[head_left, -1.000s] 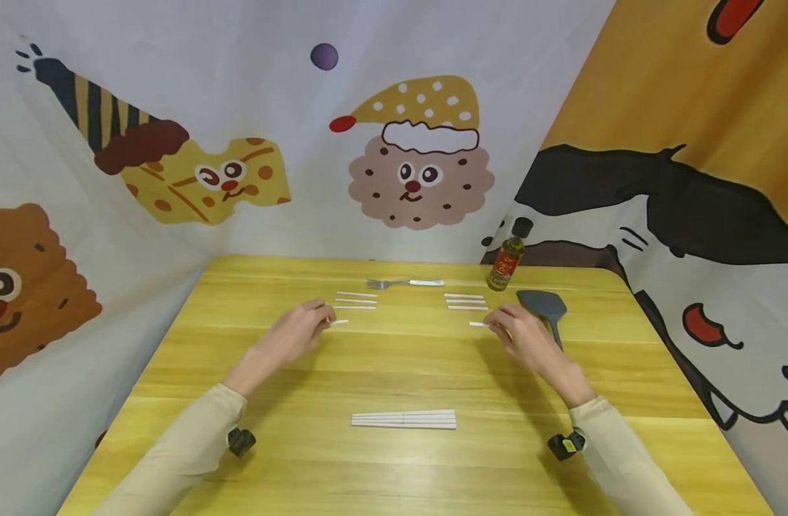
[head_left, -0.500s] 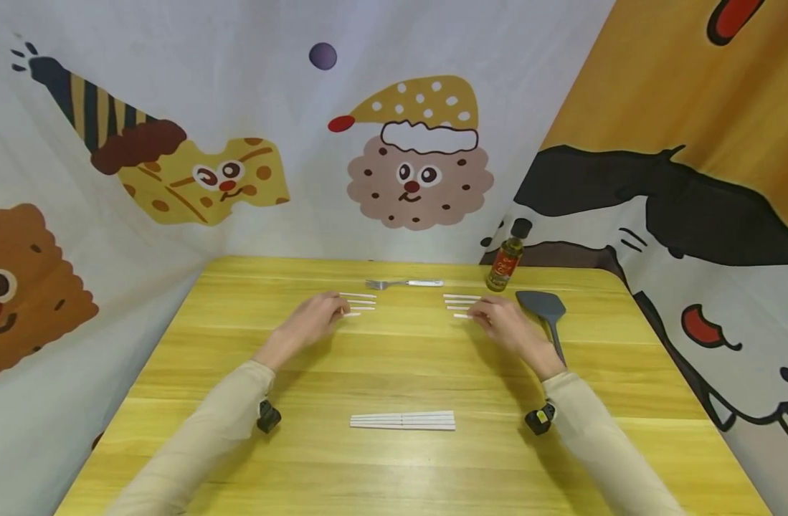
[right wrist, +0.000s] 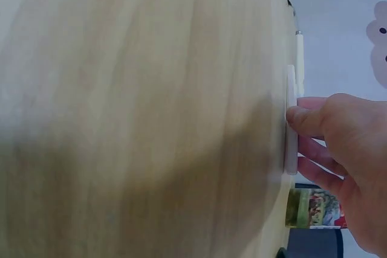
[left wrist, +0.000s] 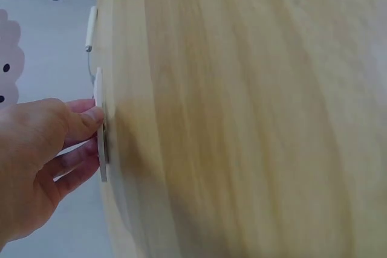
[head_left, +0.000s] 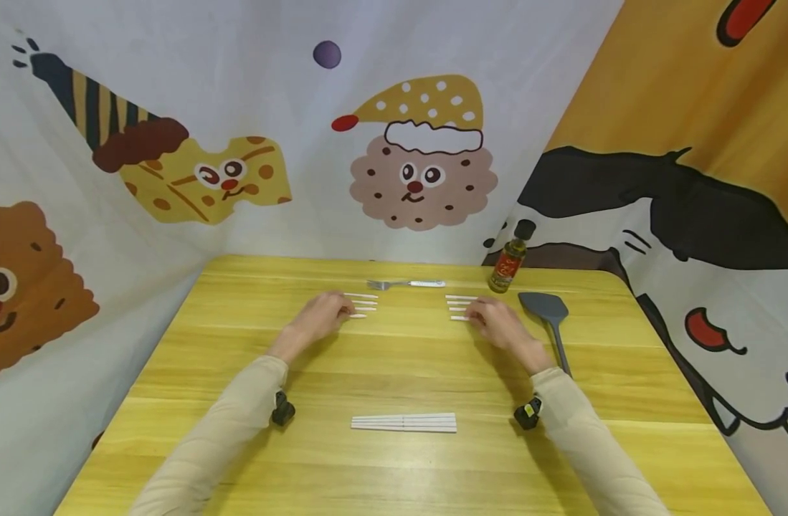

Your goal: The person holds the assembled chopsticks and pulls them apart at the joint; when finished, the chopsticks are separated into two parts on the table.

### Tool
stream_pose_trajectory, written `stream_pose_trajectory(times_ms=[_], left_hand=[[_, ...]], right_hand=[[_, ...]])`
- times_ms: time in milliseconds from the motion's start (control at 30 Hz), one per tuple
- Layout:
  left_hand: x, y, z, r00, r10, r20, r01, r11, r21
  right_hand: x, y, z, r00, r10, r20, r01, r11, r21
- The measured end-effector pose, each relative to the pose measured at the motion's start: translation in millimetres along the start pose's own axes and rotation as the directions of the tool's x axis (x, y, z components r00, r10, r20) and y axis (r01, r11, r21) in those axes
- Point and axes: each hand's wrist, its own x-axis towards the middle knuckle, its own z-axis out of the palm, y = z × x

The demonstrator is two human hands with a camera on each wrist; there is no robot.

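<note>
My left hand (head_left: 325, 315) pinches a thin white stick (left wrist: 101, 170) between thumb and fingers at the near end of the left row. In the left wrist view the stick lies along the tabletop, the thumb on its near side. Across from it, my right hand (head_left: 499, 322) pinches a matching white stick (right wrist: 291, 155) the same way, at the near end of the right row. Beyond each held stick lie several parallel sticks, the left row (head_left: 366, 302) and the right row (head_left: 457, 302), partly covered by the fingers.
A fork (head_left: 426, 284) with a white handle lies behind the rows. An oil bottle (head_left: 508, 265) stands at the back right, with a grey spatula (head_left: 543, 307) beside my right hand. Several white strips (head_left: 403, 423) lie side by side nearer the front of the wooden table (head_left: 394, 365).
Both hands have moved forward and inward with their sticks, bringing these from in front of the rows into line beside the other sticks. The strips nearer the front have stayed put.
</note>
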Motion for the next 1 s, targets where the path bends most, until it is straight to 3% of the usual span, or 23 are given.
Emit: stream_pose_trajectory(times_ms=[267, 733, 1000], left_hand=[[2.0, 5.8, 5.6, 1.000, 0.010, 0.005, -0.010, 1.000, -0.018], [0.5, 7.0, 8.5, 1.000, -0.013, -0.003, 0.013, 0.999, -0.042], [-7.3, 14.9, -3.6, 0.998, -0.004, -0.059, 0.002, 0.999, -0.040]], right_hand=[[-0.6, 2.2, 4.9, 1.000, 0.031, 0.004, -0.031, 1.000, -0.001], [-1.2, -0.1, 3.8, 1.000, 0.006, -0.017, -0.006, 1.000, 0.014], [-0.4, -13.7, -15.8, 0.999, -0.008, -0.049, 0.010, 0.999, 0.031]])
